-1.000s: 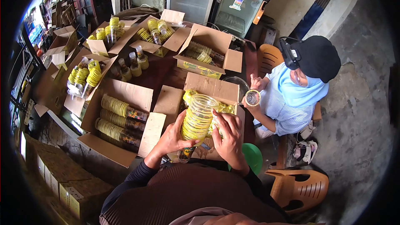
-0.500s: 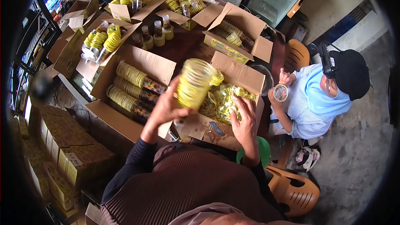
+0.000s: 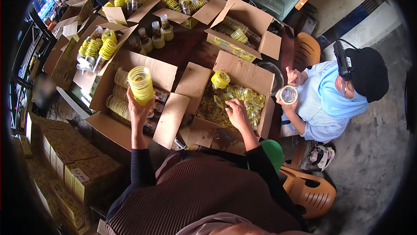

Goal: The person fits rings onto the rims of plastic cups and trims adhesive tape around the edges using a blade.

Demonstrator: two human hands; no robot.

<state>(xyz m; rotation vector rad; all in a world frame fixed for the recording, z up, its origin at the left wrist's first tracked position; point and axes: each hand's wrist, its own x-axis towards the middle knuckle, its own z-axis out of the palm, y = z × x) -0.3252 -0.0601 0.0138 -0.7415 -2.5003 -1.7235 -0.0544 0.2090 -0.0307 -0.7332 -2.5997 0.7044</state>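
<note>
In head view: gripping stack of yellow-rimmed cups [image 3: 141, 88] in left hand [image 3: 140, 110], with fingers and thumb wrapped round its lower part, wrist about straight, forearm pointing almost directly forward from the body, dark sleeve down to the wrist. Holding stack above left open box [image 3: 153, 66], mouth end up toward the camera, tipped slightly left. Below it, in that box: rows of stacked cups [image 3: 117, 104], partly hidden by hand and stack. Reaching forward and inward with right arm, slanting up-left from the sleeve, and hanging right hand [image 3: 237, 114] over the middle box [image 3: 244, 70], back of hand up, fingers half curled; cannot tell whether pinching anything or touching the loose yellow pieces [image 3: 254, 100] just beneath. Near those fingertips, inside the same box: small bundle of yellow rings [image 3: 220, 79]. Off to the right, well apart from both hands: co-worker [image 3: 330, 91] in striped top and black cap, with clear cup [image 3: 288, 95] in hand.
</note>
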